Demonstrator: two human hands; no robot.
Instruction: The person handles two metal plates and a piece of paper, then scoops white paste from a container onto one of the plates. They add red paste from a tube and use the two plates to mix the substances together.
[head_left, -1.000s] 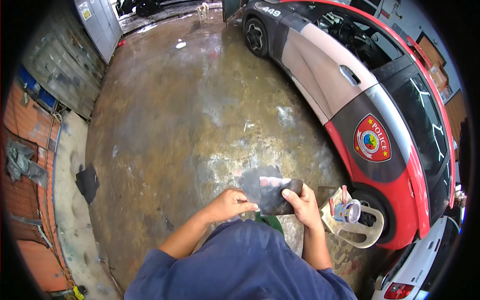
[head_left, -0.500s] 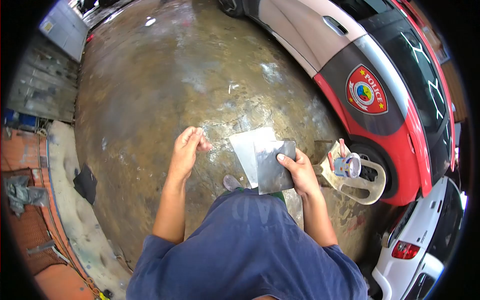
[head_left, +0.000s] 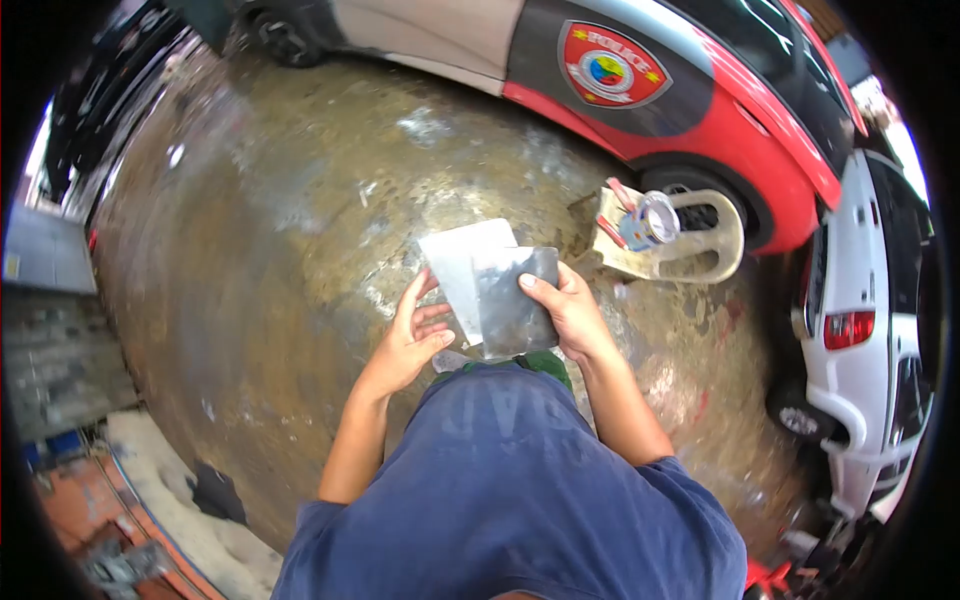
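Observation:
Two thin rectangular sheets are fanned out in front of me, a shiny dark grey sheet (head_left: 510, 310) overlapping a whitish sheet (head_left: 450, 262). My right hand (head_left: 572, 305) grips them at the right side, its thumb pressed flat on the dark one. Close to the left edge of the whitish sheet is my left hand (head_left: 412, 340), fingers apart and slightly curled, holding nothing.
A cream plastic chair (head_left: 690, 270) stands ahead on the right, bearing a tin can (head_left: 655, 218) and red-handled tools (head_left: 612, 230). Behind it is a red and grey police car (head_left: 590, 130). A white vehicle (head_left: 860, 370) is at the right. A dark scrap (head_left: 215, 492) lies at lower left.
My view has turned rightward, bringing the chair and cars further into sight. My left hand has gone from closed fingers to open and come near the whitish sheet. My right hand keeps both sheets.

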